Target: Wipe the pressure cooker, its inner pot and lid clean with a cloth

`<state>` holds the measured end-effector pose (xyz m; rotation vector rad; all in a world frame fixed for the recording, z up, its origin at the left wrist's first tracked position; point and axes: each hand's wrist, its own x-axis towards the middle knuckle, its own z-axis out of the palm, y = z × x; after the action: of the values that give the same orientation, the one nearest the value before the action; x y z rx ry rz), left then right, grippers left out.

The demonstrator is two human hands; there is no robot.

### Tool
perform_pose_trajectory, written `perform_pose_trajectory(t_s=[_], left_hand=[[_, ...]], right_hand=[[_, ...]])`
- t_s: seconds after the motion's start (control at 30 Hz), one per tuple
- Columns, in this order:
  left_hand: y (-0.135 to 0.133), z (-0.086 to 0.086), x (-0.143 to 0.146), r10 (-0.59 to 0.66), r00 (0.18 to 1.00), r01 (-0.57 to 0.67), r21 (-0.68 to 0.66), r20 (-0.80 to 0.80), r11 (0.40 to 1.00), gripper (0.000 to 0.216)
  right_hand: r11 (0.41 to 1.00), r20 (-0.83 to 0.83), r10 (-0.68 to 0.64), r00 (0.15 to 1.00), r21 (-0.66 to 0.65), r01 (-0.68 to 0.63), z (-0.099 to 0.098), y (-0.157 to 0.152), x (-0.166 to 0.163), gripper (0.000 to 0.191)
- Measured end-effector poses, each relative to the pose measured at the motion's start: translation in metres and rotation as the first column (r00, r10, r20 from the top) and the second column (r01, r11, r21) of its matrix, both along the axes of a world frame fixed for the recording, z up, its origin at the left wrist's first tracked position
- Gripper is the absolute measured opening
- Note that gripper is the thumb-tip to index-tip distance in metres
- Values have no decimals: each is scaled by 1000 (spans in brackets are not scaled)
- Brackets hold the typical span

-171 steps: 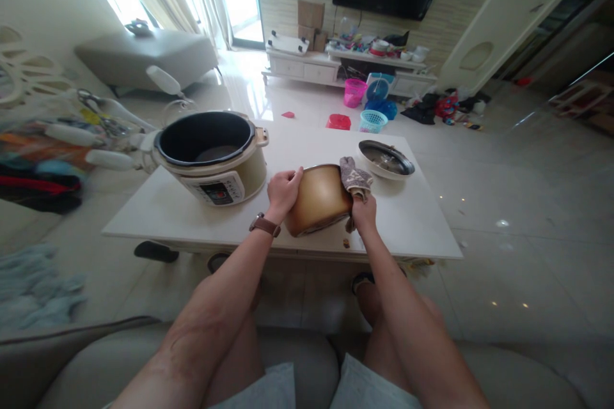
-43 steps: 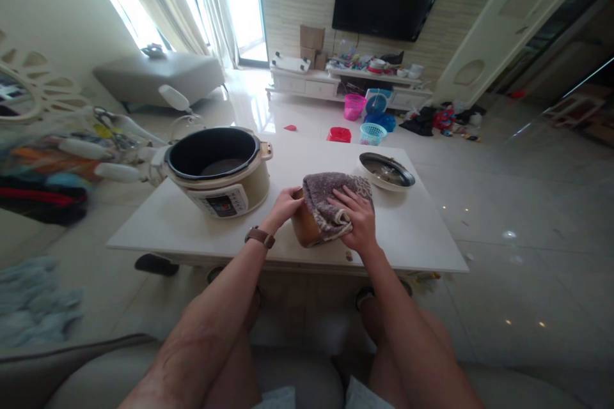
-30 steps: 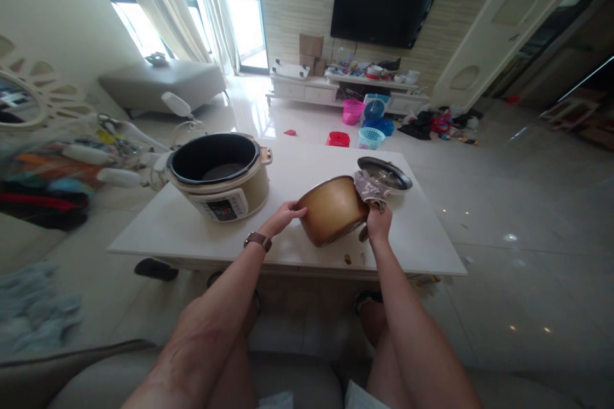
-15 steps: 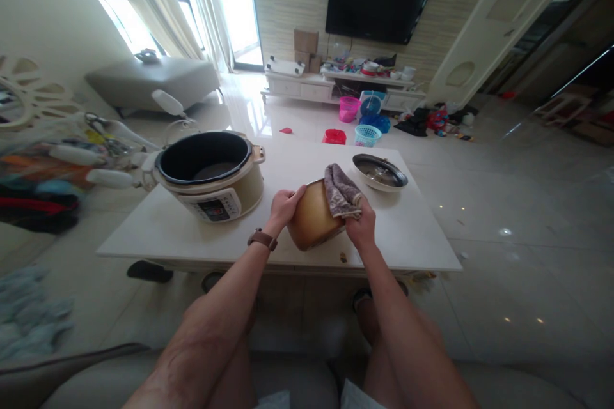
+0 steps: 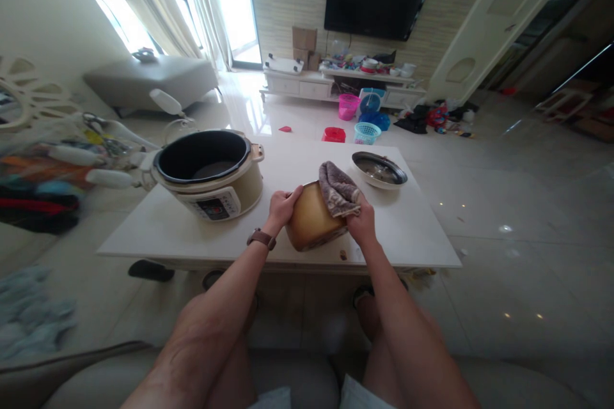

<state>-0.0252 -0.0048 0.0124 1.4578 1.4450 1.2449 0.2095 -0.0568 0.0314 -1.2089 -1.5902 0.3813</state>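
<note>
A golden-brown inner pot [image 5: 310, 218] is tilted on its side above the front of the white table [image 5: 283, 156]. My left hand [image 5: 283, 208], with a brown watch on the wrist, grips its rim on the left. On the right, my right hand [image 5: 362, 220] is closed on a grey-brown patterned cloth [image 5: 338, 188], which drapes over the pot's edge and outer wall. The fingers behind the pot and cloth are hidden. Left of my hands stands a lidless electric cooker [image 5: 211, 172] with a dark interior. A glass lid [image 5: 378, 169] rests at the table's far right.
A small brown scrap [image 5: 343, 255] lies near the table's front edge. Beyond the table, a red basin [image 5: 334, 135], a light-blue basket [image 5: 367, 133] and a pink bin [image 5: 348, 107] stand on the floor. White-padded arms of a rack [image 5: 112, 177] reach towards the cooker from the left.
The cloth has shifted slightly left over the pot, and its folds look different. The pot has turned a little; my left hand keeps its grip on the rim.
</note>
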Motion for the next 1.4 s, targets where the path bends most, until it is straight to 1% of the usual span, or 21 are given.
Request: perform_pose_trajectory(t_s=[0.07,0.1,0.2,0.27,0.37,0.5,0.57,0.67,0.7,0.77,0.83,0.87,0.9,0.97,1.03,1.07,1.1,1.17,1.27,1.33,1.4], left_hand=[[0,-6,-4,-5,999,5,4,33,1000,73],[0,-10,-7,-3,999,3,8,49,1000,74],[0,-26,-13,1,996,-2,13,89,1000,74],[-1,-33,-16,-17,995,17,-3,98,1000,73],[-1,-29,-15,-49,994,47,17,94,999,68],[-2,-5,-7,-49,997,42,110,63,993,58],[-3,5,-4,-44,999,42,93,15,995,59],[-3,12,-1,3,996,1,53,-86,999,65],[-3,12,0,21,994,-16,46,-108,999,67],[-3,12,0,41,991,-37,41,-124,998,68],[-3,12,1,53,990,-48,43,-133,998,69],[-4,12,1,60,987,-54,44,-146,998,68],[-3,12,1,62,984,-55,44,-167,997,66],[-3,13,0,43,973,-34,46,-225,998,57],[-1,13,-1,19,965,-5,55,-260,998,44],[-1,12,-1,18,967,-4,53,-256,999,42],[0,11,-1,30,971,-19,49,-235,999,45],[0,7,-1,72,985,-68,28,-159,997,58],[-1,-3,-2,112,993,-112,6,-31,994,68],[-2,-12,-5,113,992,-113,2,48,994,68],[-2,-23,-8,108,989,-109,1,101,994,65]], right_hand=[[985,-182,-137,974,-129,115,-14,10,6,37],[963,-238,-218,947,-208,170,-21,15,10,36],[863,-294,-419,859,-422,276,-36,27,19,37],[817,-297,-485,823,-489,305,-42,32,24,36],[811,-296,-507,810,-482,331,-46,34,29,37],[853,-335,-469,817,-412,321,-48,33,30,35],[861,-336,-450,827,-408,303,-47,33,28,37],[844,-268,-464,844,-423,330,-41,28,21,39],[851,-242,-457,856,-398,341,-37,25,18,39],[906,-191,-377,907,-279,318,-26,16,11,37],[976,-69,-205,976,-87,199,-12,4,2,37],[995,42,-100,994,11,100,-4,-2,-3,40],[996,187,-5,982,86,-12,4,-8,-8,43],[965,444,134,886,145,-218,18,-19,-15,49],[936,565,188,804,144,-321,25,-25,-21,52],[934,573,191,797,144,-328,26,-26,-22,52],[941,553,180,814,146,-306,26,-25,-22,52],[966,435,129,891,146,-211,19,-19,-19,50],[998,85,11,996,64,-17,0,-3,-8,43],[989,-152,-132,980,-84,120,-16,10,2,39],[933,-277,-313,909,-270,239,-32,22,13,39]])
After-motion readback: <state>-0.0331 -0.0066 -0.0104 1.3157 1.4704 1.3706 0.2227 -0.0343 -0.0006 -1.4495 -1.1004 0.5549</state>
